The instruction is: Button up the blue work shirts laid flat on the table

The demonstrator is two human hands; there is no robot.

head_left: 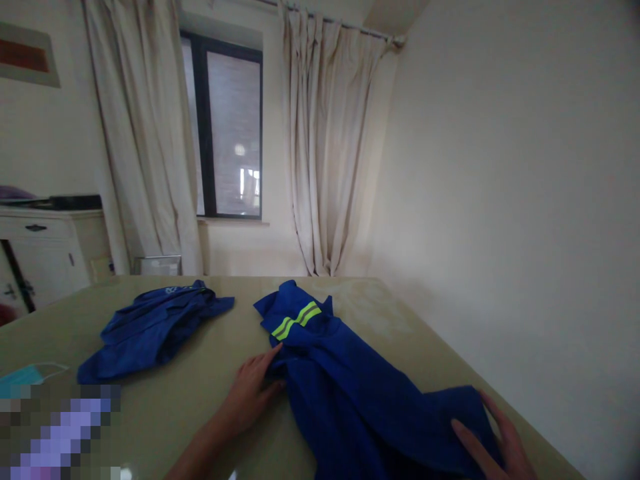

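Pressing flat with fingers spread, the left hand [253,393] is laid against the near edge of the blue work garment [350,387], just below its band of yellow reflective stripes [296,320]; nothing is pinched in that grip. The right hand [493,437] is likewise opened out, its fingers rested on the garment's far right corner near the edge of the surface [165,400]. The cloth is thereby held stretched between the two hands, apparently so that it lies smooth and does not slide on the glossy top. A second blue garment [155,327] is left crumpled well apart on the left. A light-blue face mask [30,375] lies beyond that, at the picture's edge. Curtains [325,153] and a window [225,127] are seen behind.
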